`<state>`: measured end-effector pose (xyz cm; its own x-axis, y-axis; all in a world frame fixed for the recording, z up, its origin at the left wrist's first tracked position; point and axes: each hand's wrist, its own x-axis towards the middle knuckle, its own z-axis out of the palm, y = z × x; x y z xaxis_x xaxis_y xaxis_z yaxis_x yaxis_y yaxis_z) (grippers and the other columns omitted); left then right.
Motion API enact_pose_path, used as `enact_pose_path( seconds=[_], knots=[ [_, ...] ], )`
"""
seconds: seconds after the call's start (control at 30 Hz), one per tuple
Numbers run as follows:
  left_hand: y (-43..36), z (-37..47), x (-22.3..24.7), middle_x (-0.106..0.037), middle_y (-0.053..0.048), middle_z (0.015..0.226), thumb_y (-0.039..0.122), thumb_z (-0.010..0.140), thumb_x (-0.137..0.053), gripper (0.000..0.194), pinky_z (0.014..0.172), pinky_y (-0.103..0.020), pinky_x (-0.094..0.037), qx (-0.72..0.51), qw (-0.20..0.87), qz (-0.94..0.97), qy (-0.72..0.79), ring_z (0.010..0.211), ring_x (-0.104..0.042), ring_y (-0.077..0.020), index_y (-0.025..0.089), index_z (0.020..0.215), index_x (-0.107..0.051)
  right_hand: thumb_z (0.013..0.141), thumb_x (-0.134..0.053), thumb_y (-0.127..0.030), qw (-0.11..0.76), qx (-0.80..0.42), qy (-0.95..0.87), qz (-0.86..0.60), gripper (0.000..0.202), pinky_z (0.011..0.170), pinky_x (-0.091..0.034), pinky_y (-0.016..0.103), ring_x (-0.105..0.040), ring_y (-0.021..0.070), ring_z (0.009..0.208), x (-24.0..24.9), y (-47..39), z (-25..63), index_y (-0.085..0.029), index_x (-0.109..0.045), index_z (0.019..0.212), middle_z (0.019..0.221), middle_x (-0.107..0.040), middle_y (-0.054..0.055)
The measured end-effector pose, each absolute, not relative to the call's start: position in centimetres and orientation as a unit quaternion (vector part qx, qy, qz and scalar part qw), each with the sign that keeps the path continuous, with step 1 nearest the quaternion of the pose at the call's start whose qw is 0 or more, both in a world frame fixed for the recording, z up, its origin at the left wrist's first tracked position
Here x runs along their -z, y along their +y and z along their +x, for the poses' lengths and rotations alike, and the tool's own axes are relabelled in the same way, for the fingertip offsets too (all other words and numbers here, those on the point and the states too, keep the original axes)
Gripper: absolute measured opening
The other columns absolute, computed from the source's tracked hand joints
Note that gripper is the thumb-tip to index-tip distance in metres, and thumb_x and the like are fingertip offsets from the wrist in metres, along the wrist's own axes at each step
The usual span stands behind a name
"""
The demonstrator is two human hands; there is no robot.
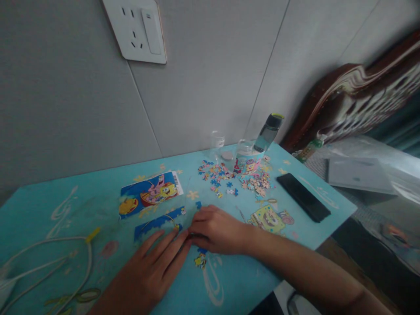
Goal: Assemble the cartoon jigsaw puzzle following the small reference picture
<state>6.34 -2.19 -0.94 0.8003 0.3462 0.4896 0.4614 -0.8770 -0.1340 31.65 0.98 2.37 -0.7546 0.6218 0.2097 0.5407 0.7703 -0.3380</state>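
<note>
A partly joined blue jigsaw puzzle [157,222] lies on the table, its lower part covered by my hands. Flat across its lower edge, my left hand [154,267] has its fingers stretched out. My right hand [210,227] is closed beside the puzzle's right side, fingertips meeting those of the left; whatever they pinch is hidden. Blue bits peek out above and below the right hand, and a small yellow puzzle piece [200,261] lies just under it. Behind the puzzle rests a picture card [149,194] with cartoon figures on blue.
Loose puzzle pieces [218,175] are heaped at the back, by a patterned tub [249,162], a clear cup [217,142] and a tilted bottle [269,132]. A black phone [303,197] lies right. White cable [89,258] loops at left. A wall [203,78] borders the table.
</note>
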Motion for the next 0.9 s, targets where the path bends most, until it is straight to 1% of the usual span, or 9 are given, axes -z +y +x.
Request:
enact_pose_path(
  seconds=[0.07, 0.13, 0.27, 0.47, 0.57, 0.7, 0.8, 0.87, 0.9],
  knots=[
    [-2.2, 6.2, 0.9, -0.061, -0.012, 0.141, 0.019, 0.106, -0.032, 0.042, 0.121, -0.048, -0.026, 0.232, 0.114, -0.941, -0.217, 0.127, -0.056, -0.0272, 0.014, 0.132, -0.064, 0.102, -0.056, -0.036, 0.151, -0.123, -0.93, -0.313, 0.022, 0.085, -0.044, 0.033, -0.062, 0.0189, 0.089, -2.4, 0.8, 31.6, -0.019, -0.07, 0.102, 0.093, -0.07, 0.005],
    [-2.1, 6.0, 0.8, -0.062, -0.012, 0.139, 0.02, 0.107, -0.03, 0.043, 0.12, -0.048, -0.027, 0.229, 0.108, -0.941, -0.225, 0.127, -0.056, -0.0269, 0.014, 0.132, -0.064, 0.103, -0.054, -0.035, 0.15, -0.122, -0.931, -0.309, 0.022, 0.087, -0.044, 0.033, -0.062, 0.0191, 0.091, -2.4, 0.7, 31.6, -0.019, -0.07, 0.106, 0.095, -0.071, 0.005],
    [-1.7, 5.8, 0.5, -0.064, -0.011, 0.136, 0.017, 0.106, -0.03, 0.043, 0.117, -0.048, -0.03, 0.231, 0.107, -0.938, -0.235, 0.124, -0.057, -0.0266, 0.015, 0.131, -0.064, 0.103, -0.055, -0.037, 0.154, -0.13, -0.93, -0.307, 0.024, 0.091, -0.043, 0.034, -0.063, 0.0196, 0.095, -2.3, 0.7, 31.6, -0.02, -0.07, 0.109, 0.1, -0.071, 0.006],
    [-0.3, 4.0, 0.2, -0.066, -0.01, 0.129, 0.013, 0.098, -0.043, 0.038, 0.105, -0.043, -0.046, 0.241, 0.082, -0.922, -0.292, 0.117, -0.062, -0.0248, 0.019, 0.13, -0.064, 0.102, -0.057, -0.043, 0.169, -0.165, -0.932, -0.276, 0.028, 0.093, -0.043, 0.034, -0.063, 0.0188, 0.099, -2.2, 0.7, 31.5, -0.021, -0.07, 0.112, 0.102, -0.071, 0.005],
    [1.2, 2.0, 0.5, -0.066, -0.009, 0.128, 0.022, 0.098, -0.051, 0.034, 0.104, -0.047, -0.048, 0.241, 0.082, -0.897, -0.362, 0.115, -0.062, -0.0266, 0.021, 0.131, -0.062, 0.101, -0.058, -0.048, 0.165, -0.171, -0.937, -0.257, 0.031, 0.091, -0.043, 0.034, -0.062, 0.0188, 0.097, -2.3, 0.7, 31.5, -0.022, -0.071, 0.112, 0.101, -0.071, 0.005],
    [3.4, -0.1, 1.1, -0.065, -0.011, 0.13, 0.03, 0.099, -0.049, 0.033, 0.107, -0.052, -0.048, 0.24, 0.101, -0.852, -0.453, 0.115, -0.062, -0.0295, 0.02, 0.127, -0.063, 0.101, -0.056, -0.051, 0.163, -0.177, -0.937, -0.254, 0.037, 0.093, -0.043, 0.034, -0.062, 0.0191, 0.1, -2.2, 0.6, 31.5, -0.021, -0.071, 0.117, 0.103, -0.071, 0.006],
    [5.1, -0.7, 1.7, -0.059, -0.017, 0.139, 0.035, 0.101, -0.042, 0.043, 0.114, -0.053, -0.043, 0.208, 0.1, -0.837, -0.496, 0.127, -0.056, -0.033, 0.012, 0.131, -0.061, 0.103, -0.054, -0.047, 0.162, -0.186, -0.936, -0.25, 0.033, 0.096, -0.042, 0.034, -0.062, 0.0185, 0.102, -2.1, 0.4, 31.5, -0.022, -0.071, 0.117, 0.103, -0.071, 0.005],
    [6.1, -0.8, 2.2, -0.056, -0.018, 0.144, 0.04, 0.102, -0.041, 0.047, 0.117, -0.052, -0.041, 0.181, 0.081, -0.836, -0.512, 0.134, -0.052, -0.0336, 0.011, 0.133, -0.061, 0.104, -0.053, -0.044, 0.165, -0.188, -0.936, -0.249, 0.031, 0.096, -0.041, 0.034, -0.062, 0.0182, 0.1, -2.1, 0.4, 31.4, -0.022, -0.072, 0.116, 0.103, -0.071, 0.005],
    [6.4, -0.8, 2.4, -0.057, -0.017, 0.143, 0.042, 0.102, -0.04, 0.048, 0.117, -0.051, -0.041, 0.177, 0.07, -0.833, -0.52, 0.133, -0.053, -0.0323, 0.011, 0.133, -0.06, 0.104, -0.053, -0.044, 0.166, -0.188, -0.935, -0.249, 0.031, 0.095, -0.042, 0.034, -0.062, 0.0182, 0.1, -2.2, 0.4, 31.4, -0.022, -0.072, 0.115, 0.102, -0.071, 0.005]
  ],
)
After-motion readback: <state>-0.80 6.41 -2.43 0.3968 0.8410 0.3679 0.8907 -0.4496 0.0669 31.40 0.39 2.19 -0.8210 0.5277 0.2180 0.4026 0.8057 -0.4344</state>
